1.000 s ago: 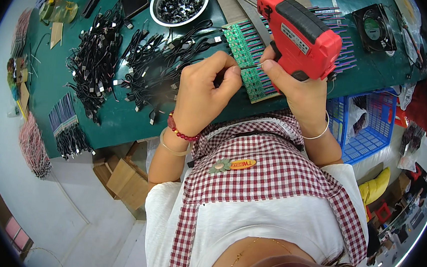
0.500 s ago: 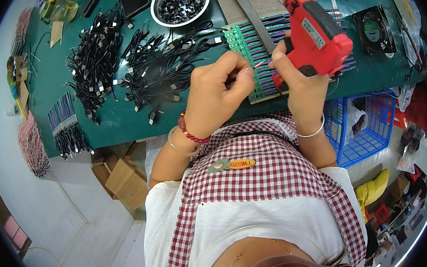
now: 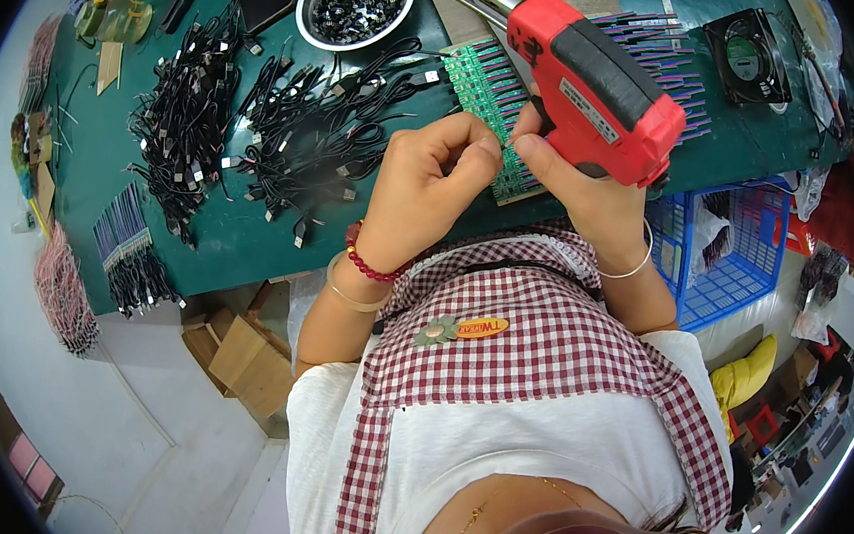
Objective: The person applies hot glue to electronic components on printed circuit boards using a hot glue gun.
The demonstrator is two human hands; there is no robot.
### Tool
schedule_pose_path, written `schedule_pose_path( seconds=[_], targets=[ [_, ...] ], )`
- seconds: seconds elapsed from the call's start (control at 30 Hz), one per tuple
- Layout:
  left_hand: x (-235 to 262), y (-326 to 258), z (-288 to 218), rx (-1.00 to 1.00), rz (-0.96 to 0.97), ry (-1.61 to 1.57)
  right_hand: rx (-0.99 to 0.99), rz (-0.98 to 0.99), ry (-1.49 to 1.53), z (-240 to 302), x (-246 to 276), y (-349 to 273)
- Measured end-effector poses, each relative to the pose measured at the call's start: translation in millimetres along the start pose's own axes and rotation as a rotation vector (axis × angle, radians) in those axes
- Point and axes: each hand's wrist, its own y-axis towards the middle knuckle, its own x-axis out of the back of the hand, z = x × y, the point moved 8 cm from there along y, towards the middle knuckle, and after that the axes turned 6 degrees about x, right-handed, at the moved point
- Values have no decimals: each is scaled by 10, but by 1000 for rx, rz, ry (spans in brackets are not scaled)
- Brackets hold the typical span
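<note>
Right hand (image 3: pixel 593 195) gripping red glue gun (image 3: pixel 597 85), left hand (image 3: pixel 434 182) pinching green circuit strip (image 3: pixel 486 96)

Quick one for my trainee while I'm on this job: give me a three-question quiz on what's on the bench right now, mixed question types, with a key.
1. True or false: the right hand grips a red pistol-shaped heat tool with a black panel.
2. Multiple choice: the round metal bowl of small black parts sits (A) at the far side of the green work mat, (B) in the blue plastic crate, (C) on the floor.
3. Fill in: the left hand pinches at the edge of the green strip of small circuit boards, with loose ____ cables lying to its left.

Key: 1 true; 2 A; 3 black.
</note>
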Motion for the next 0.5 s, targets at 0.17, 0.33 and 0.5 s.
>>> schedule_pose_path(
  seconds=[0.17, 0.33, 0.5],
  targets=[
    [-45, -12, 2, 42, 71, -57, 27, 9, 24, -13, 0, -33],
    [-88, -15, 70, 163, 154, -172, -36, 5, 34, -11, -23, -49],
    [-43, -1, -81, -73, 26, -68, -11, -44, 31, -38, 12, -53]
  ],
)
